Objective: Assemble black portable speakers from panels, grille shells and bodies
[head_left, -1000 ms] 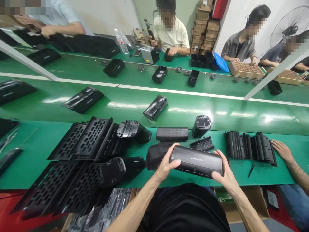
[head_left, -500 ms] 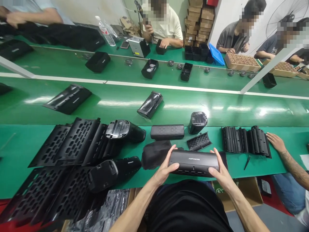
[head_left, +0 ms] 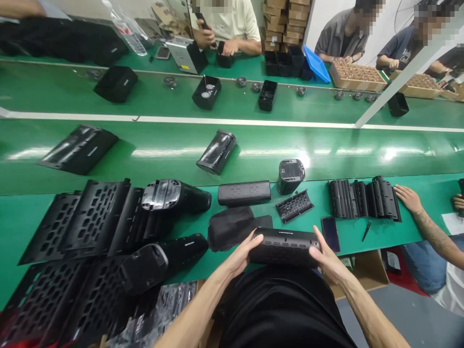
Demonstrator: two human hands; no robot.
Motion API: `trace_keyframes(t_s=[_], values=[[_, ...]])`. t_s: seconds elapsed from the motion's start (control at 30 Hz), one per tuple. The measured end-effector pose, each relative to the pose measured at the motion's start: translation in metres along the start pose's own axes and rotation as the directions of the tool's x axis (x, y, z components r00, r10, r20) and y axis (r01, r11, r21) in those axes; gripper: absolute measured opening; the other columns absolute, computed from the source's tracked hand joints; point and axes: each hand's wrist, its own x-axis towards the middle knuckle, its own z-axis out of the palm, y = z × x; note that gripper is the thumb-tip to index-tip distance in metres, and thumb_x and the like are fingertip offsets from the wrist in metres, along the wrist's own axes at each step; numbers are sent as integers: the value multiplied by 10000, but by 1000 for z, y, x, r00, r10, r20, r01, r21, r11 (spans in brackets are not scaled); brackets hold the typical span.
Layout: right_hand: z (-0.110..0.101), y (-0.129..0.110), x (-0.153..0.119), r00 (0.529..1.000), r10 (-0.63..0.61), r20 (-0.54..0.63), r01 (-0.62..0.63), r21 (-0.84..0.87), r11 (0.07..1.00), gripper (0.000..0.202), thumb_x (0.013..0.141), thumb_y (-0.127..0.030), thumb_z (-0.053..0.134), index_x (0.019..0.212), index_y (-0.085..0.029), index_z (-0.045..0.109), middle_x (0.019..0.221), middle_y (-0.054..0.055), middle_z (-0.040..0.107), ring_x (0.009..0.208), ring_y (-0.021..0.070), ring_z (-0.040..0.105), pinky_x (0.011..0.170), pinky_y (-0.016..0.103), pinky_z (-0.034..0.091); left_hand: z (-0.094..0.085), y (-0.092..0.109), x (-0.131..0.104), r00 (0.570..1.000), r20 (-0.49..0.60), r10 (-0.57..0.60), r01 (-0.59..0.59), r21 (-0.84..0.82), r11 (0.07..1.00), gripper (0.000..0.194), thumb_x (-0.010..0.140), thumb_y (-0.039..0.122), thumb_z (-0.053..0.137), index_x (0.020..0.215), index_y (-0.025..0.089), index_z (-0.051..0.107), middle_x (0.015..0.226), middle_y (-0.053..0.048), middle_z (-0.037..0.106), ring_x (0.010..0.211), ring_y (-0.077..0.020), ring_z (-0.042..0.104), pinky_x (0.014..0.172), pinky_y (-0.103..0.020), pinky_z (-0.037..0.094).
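Note:
Between my two hands I hold a black speaker housing [head_left: 284, 246] lengthwise, close to my body at the table's front edge. My left hand [head_left: 241, 253] grips its left end, thumb on the near upper edge. At the right end, my right hand [head_left: 326, 256] closes around it in the same way. A row of slots shows on the side facing me, with white lettering on the face beyond. Just past it lie black fabric pieces [head_left: 232, 229], a perforated grille panel [head_left: 295, 206] and a closed black housing [head_left: 244, 193]. A phone [head_left: 329, 234] rests right of my hand.
Stacked perforated panels [head_left: 97, 212] and two housings [head_left: 177, 195] crowd the left. Curved black panels [head_left: 362, 198] and a pen [head_left: 367, 230] lie right, near a co-worker's hand [head_left: 409, 198]. An upright housing [head_left: 291, 175] stands at the belt [head_left: 163, 169], which carries more housings.
Both hands have rolled the housing so its slotted side now faces me and the lettering has turned away. The phone has come into sight. The whole view has shifted slightly.

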Motion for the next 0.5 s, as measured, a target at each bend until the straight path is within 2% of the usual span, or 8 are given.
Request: trace_keyframes(t_s=[0.07,0.13,0.23,0.3,0.4,0.5], values=[[0,-6,-8,994,-107,21,108,-36,994,1107,741,-661,818,1626,-289,266,1578,165,471,1420,327,509,1137,531,439,-2,5,-5,999,38,-5,6,-15,1000,681,703,482,869,1314,254,670,1411,-107,654,1406,-354,500,1198,-468,334],[2,-8,-14,984,-179,10,179,-70,981,1076,732,-635,837,1602,-268,322,1554,166,492,1387,336,538,1136,516,440,0,9,-7,999,21,46,-46,-7,999,766,647,468,900,1333,234,654,1362,-104,683,1377,-369,521,1202,-472,334],[6,-2,-17,972,-231,-48,225,-113,968,983,765,-649,797,1562,-258,375,1515,153,521,1363,338,550,1138,505,435,7,8,-4,988,-42,147,-145,33,989,779,643,522,885,1309,183,667,1318,-128,701,1357,-406,527,1203,-512,328],[5,3,-17,972,-223,-78,210,-142,967,921,788,-637,781,1539,-260,404,1508,150,521,1370,336,536,1134,499,436,7,6,-2,985,-57,165,-160,78,984,744,678,556,857,1293,175,684,1355,-139,681,1395,-414,487,1220,-522,296],[-2,4,-19,986,-163,-42,154,-159,975,887,806,-604,782,1535,-271,402,1497,150,530,1361,329,543,1123,502,444,0,5,-3,996,24,83,-85,109,990,759,699,573,849,1339,209,665,1392,-130,658,1428,-399,455,1233,-510,270],[-11,-8,-23,987,-162,17,162,-164,973,949,771,-592,818,1548,-277,373,1465,152,561,1324,334,579,1097,497,472,-3,9,-4,988,145,46,-61,105,993,904,660,556,886,1451,255,568,1401,-105,645,1396,-395,485,1220,-517,284]])
